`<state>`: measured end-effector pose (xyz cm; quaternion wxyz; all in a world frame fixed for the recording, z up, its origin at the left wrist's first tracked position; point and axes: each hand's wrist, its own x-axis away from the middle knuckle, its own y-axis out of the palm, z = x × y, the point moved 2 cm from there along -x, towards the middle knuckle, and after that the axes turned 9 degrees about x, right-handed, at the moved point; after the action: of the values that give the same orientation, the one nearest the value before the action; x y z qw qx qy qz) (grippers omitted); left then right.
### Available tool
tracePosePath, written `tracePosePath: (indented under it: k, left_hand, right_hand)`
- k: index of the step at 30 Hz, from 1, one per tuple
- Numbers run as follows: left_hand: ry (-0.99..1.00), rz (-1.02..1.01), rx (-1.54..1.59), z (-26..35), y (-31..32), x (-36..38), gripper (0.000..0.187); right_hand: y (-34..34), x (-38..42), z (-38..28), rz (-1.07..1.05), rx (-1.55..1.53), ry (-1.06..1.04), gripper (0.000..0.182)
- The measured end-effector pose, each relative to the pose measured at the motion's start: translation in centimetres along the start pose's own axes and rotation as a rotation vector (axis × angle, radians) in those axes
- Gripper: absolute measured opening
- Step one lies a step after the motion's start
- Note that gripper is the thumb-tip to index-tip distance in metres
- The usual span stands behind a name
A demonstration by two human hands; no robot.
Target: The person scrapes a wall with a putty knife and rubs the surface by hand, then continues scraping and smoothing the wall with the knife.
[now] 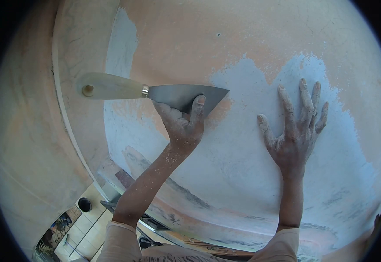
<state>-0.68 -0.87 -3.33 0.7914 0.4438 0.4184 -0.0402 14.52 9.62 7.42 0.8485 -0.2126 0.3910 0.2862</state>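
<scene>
My left hand (pixel 182 123) grips a putty knife (pixel 112 87) by its metal blade, with the thumb across the face of the blade. The pale handle points left and the blade's pointed corner points right, close to the wall. Dusty with white powder, my right hand (pixel 296 129) lies with fingers spread against the whitish patch on the wall (pixel 238 174). Around that patch the surface is peach-coloured (pixel 177 48), with a ragged border between the two. White dust also coats my left fingers.
A raised vertical edge (pixel 64 105) runs down the wall at left. Below lie a tiled floor (pixel 85 238), a dark round pot (pixel 85 204) and some plants (pixel 44 249). Dark streaks (pixel 186 194) mark the lower wall.
</scene>
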Motion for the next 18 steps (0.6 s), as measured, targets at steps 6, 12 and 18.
tracePosePath:
  k: [6,12,18]
  left_hand:
    - [-0.003,0.097,-0.001,0.3,-0.3,-1.4,0.067]
    - [0.076,-0.023,-0.041,0.4,-0.5,-0.3,0.07]
    - [0.297,-0.21,-0.23,-1.4,-1.0,1.0,0.067]
  right_hand:
    - [0.1,-0.2,0.1,0.0,0.006,-0.002,0.055]
    - [0.0,0.0,-0.1,0.004,0.004,-0.001,0.057]
    - [0.0,-0.2,-0.1,0.027,0.012,-0.005,0.058]
